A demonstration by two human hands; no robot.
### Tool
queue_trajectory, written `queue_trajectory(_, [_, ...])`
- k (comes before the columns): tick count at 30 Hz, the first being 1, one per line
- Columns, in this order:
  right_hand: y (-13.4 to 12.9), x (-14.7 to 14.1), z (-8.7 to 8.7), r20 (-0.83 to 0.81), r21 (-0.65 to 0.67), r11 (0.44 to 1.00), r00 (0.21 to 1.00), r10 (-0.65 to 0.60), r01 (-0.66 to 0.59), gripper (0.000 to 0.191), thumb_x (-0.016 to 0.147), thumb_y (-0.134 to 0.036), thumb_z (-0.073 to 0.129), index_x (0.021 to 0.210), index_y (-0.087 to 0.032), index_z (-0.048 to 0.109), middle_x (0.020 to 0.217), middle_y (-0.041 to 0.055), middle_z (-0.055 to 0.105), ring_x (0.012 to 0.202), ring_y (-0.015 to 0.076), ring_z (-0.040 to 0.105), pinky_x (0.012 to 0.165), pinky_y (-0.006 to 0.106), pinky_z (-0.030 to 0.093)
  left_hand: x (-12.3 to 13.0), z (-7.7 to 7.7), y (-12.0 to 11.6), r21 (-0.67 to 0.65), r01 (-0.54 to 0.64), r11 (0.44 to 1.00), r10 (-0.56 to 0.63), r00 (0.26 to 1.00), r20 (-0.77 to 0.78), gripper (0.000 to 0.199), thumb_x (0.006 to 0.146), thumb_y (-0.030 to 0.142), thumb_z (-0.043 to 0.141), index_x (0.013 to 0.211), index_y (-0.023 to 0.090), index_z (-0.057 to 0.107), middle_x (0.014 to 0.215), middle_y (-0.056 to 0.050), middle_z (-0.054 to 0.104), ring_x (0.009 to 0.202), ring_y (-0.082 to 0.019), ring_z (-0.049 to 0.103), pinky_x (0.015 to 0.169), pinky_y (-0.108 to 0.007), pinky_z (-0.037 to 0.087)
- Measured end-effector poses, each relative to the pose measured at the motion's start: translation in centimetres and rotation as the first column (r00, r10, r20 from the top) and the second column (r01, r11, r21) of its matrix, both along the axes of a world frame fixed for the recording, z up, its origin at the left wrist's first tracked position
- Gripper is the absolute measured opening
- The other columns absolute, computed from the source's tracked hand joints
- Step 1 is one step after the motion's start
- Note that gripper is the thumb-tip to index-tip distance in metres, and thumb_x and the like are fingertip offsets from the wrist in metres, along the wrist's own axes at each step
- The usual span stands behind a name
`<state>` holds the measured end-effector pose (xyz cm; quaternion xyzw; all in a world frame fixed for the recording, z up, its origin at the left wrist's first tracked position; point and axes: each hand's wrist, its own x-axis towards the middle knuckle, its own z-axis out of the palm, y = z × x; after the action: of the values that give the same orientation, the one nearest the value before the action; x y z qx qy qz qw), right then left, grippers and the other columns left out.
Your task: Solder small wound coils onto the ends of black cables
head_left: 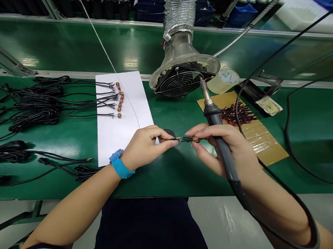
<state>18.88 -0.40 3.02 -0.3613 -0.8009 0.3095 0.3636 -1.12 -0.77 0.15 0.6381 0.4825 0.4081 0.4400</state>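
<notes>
My left hand (154, 144), with a blue watch on its wrist, pinches thin stripped wires (179, 139) over the green bench. At the wires' right end, my right hand (224, 147) grips a small copper-coloured coil (195, 139) between thumb and fingertips. A soldering iron (223, 154) also rests in my right hand, its tip pointing up and away toward the fan. On a white sheet (120, 136) to the left lie cable ends beside a column of several similar coils (120, 99).
Coiled black cables (41, 98) cover the bench's left side. A funnel hood with a fan (183, 78) hangs ahead. To the right are cardboard (266, 145) bearing small red-black wires (239, 114), a soldering stand (258, 94) and a yellowish container (224, 81). The iron's cord loops at right.
</notes>
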Motion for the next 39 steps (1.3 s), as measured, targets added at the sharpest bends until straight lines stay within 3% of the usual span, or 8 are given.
queue_trajectory(12, [0.2, -0.9, 0.5, 0.074, -0.224, 0.965, 0.99, -0.122, 0.136, 0.017, 0.079, -0.03, 0.066, 0.089, -0.022, 0.055, 0.086, 0.0009, 0.061, 0.075, 0.0127, 0.062, 0.066, 0.024, 0.054, 0.0, 0.0, -0.3, 0.085, -0.012, 0.996, 0.019, 0.997, -0.079, 0.007, 0.075, 0.025, 0.069, 0.075, 0.018, 0.071, 0.065, 0.001, 0.058, 0.057, -0.008, 0.048, 0.056, -0.021, 0.041])
queue_trajectory(18, [0.5, -1.4, 1.0, 0.012, -0.382, 0.918, 0.994, -0.108, 0.105, 0.02, 0.077, -0.03, 0.067, 0.087, -0.02, 0.053, 0.08, 0.0008, 0.06, 0.065, 0.0102, 0.061, 0.056, 0.02, 0.052, 0.1, 0.1, -0.3, 0.145, -0.013, 0.989, 0.026, 0.996, -0.085, 0.006, 0.075, 0.023, 0.069, 0.073, 0.018, 0.07, 0.063, 0.001, 0.057, 0.059, -0.008, 0.05, 0.055, -0.021, 0.041])
queue_trajectory(25, [0.9, -1.3, 0.5, -0.003, -0.393, 0.911, 0.991, -0.134, 0.122, 0.025, 0.074, -0.031, 0.07, 0.088, -0.02, 0.052, 0.08, 0.0017, 0.062, 0.071, 0.0135, 0.064, 0.065, 0.025, 0.056, -0.1, -0.1, -0.3, 0.11, 0.006, 0.994, 0.002, 0.997, -0.077, 0.016, 0.075, 0.022, 0.069, 0.092, 0.021, 0.071, 0.068, 0.001, 0.06, 0.061, -0.01, 0.053, 0.059, -0.023, 0.044])
queue_trajectory(34, [1.0, -1.6, 0.5, -0.02, -0.397, 0.906, 0.986, -0.168, 0.146, 0.027, 0.072, -0.033, 0.072, 0.087, -0.024, 0.052, 0.076, 0.0001, 0.066, 0.072, 0.0147, 0.067, 0.064, 0.024, 0.058, -0.1, -0.1, -0.2, 0.089, 0.019, 0.996, -0.014, 0.998, -0.055, 0.013, 0.076, 0.023, 0.069, 0.088, 0.019, 0.072, 0.067, 0.0, 0.059, 0.061, -0.009, 0.054, 0.057, -0.021, 0.045])
queue_trajectory(39, [0.8, -1.7, 0.7, 0.071, -0.382, 0.899, 0.976, -0.206, 0.217, 0.035, 0.07, -0.045, 0.072, 0.085, -0.02, 0.052, 0.073, 0.0022, 0.066, 0.071, 0.0181, 0.067, 0.065, 0.029, 0.058, -0.1, -0.3, -0.3, 0.147, 0.014, 0.989, 0.0, 0.996, -0.094, 0.012, 0.076, 0.021, 0.069, 0.087, 0.019, 0.073, 0.068, 0.0, 0.06, 0.062, -0.008, 0.053, 0.057, -0.02, 0.044])
